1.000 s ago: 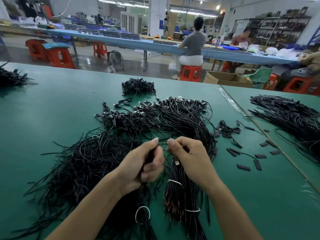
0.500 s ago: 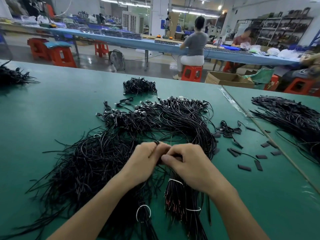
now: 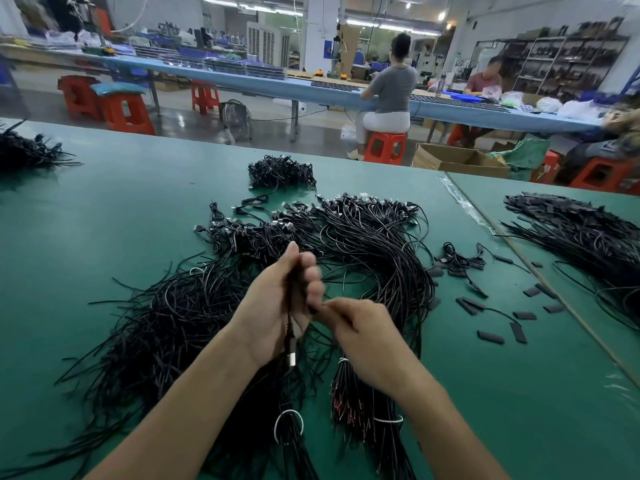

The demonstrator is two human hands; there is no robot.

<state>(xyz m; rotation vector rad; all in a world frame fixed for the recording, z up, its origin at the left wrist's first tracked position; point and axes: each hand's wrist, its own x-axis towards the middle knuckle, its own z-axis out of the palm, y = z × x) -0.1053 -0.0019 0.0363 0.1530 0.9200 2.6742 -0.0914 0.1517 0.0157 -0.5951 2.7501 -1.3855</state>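
Watching from my end: green table (image 3: 104, 237), work looks early-to-mid, imo. Biggest thing is the loose pile (image 3: 156, 323) of black wires at 9 o'clock from the hands, unsorted and a lot of it. Next, the plug-end heap (image 3: 363, 237) at 12 to 1 o'clock, also a big backlog. Tied bundle (image 3: 349, 393) with white bands sits at 5 o'clock under the right wrist. That's the done batch, I reckon, and it's far smaller than what's waiting. Small bunch (image 3: 280, 171) sits far out at 12. Black sleeves (image 3: 490, 336) are scattered at 3 o'clock, approx a dozen, none picked up.

One cable (image 3: 290, 327) is in play, running down the left palm, its metal plug (image 3: 292, 359) hanging at the heel of the hand, 6 o'clock.

Left hand (image 3: 273, 306) is raised, palm facing right, fingers curled round that cable. Right hand (image 3: 367, 337) is low, knuckles up, fingertips bunched against the left pinky on sth dark. Too much blur: can't tell whether it's gripping anything.
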